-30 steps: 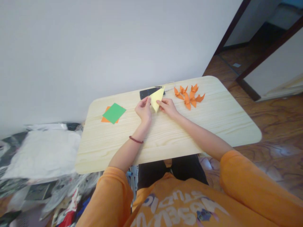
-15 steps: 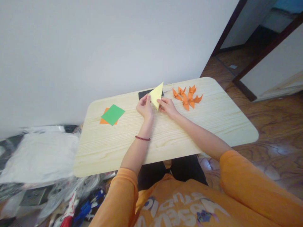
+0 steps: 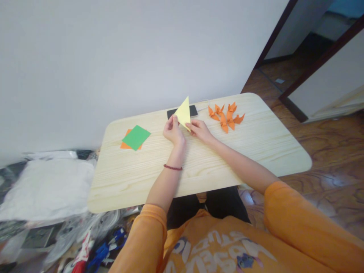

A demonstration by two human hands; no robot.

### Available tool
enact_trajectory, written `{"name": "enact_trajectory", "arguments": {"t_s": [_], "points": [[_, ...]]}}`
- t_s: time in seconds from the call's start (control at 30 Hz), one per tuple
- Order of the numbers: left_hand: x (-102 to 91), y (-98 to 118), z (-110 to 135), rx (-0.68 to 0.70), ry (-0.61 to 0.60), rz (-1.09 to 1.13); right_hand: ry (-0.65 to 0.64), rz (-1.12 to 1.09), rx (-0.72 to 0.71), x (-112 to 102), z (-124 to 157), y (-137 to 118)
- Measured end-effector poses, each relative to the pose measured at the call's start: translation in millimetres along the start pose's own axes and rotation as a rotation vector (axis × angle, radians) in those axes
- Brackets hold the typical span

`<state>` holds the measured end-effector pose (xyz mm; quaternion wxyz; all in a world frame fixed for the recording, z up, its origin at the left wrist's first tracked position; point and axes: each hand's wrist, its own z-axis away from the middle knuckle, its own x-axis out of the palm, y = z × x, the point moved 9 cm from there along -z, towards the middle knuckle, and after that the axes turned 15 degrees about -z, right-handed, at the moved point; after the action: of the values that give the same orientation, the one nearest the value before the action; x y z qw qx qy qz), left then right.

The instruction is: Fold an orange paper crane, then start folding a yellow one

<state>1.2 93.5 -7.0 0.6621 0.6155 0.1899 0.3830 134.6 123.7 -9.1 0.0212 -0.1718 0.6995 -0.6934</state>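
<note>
A folded yellow paper triangle (image 3: 183, 113) stands tilted above the table, its point upward. My left hand (image 3: 173, 131) pinches its left edge. My right hand (image 3: 200, 130) holds its lower right edge with the fingertips. Behind the paper lies a black smartphone (image 3: 191, 110), partly hidden by it. Several orange origami cranes (image 3: 225, 117) sit in a cluster to the right of my right hand. To the left of my left hand, a green paper square (image 3: 136, 137) lies on an orange paper sheet (image 3: 125, 145).
The light wooden table (image 3: 136, 182) has rounded corners, with a wall along its far side. A thin white cable (image 3: 202, 102) runs near the phone. Plastic bags and white fabric (image 3: 48, 189) are heaped on the floor at left. A wooden floor and doorway lie at right.
The yellow triangle has turned, its upper point swinging left and upward. More of the phone now shows to the right of it. Both hands keep hold.
</note>
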Motion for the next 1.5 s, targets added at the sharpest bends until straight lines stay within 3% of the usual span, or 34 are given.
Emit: {"name": "enact_trajectory", "arguments": {"t_s": [0.17,0.33,0.63,0.83,0.93,1.03,1.13,1.27,1.5], "points": [[-3.4,-0.1,-4.1,-0.002,0.016,-0.03,0.016,0.025,0.032,1.3,2.4,-1.6],[-5.5,-4.7,-7.5,-0.016,0.026,-0.042,0.023,0.132,-0.025,2.2,7.2,-9.6],[-8.0,-7.2,-12.0,-0.032,0.044,0.009,-0.075,-0.015,0.021,17.1,9.5,-5.5],[-12.5,-6.3,-18.7,-0.037,0.061,-0.004,-0.085,0.054,0.01,9.9,9.5,-3.8],[-14.9,-6.7,-22.2,-0.03,0.074,0.026,0.007,-0.041,-0.002,-3.9,5.6,-7.5],[-2.2,-20.3,-19.7,-0.113,-0.043,0.057,0.12,-0.164,-0.06,-19.2,1.2,-15.4],[18.7,-32.8,-10.3,-0.168,-0.253,0.017,0.167,-0.205,-0.031,-28.7,-2.2,-14.0],[26.6,-35.3,-3.7,-0.154,-0.374,-0.062,0.207,-0.196,0.018,-40.5,-4.6,-7.6],[32.4,-26.8,-9.8,-0.041,-0.593,-0.298,0.09,0.008,-0.068,-36.0,-7.5,-6.3]]}}
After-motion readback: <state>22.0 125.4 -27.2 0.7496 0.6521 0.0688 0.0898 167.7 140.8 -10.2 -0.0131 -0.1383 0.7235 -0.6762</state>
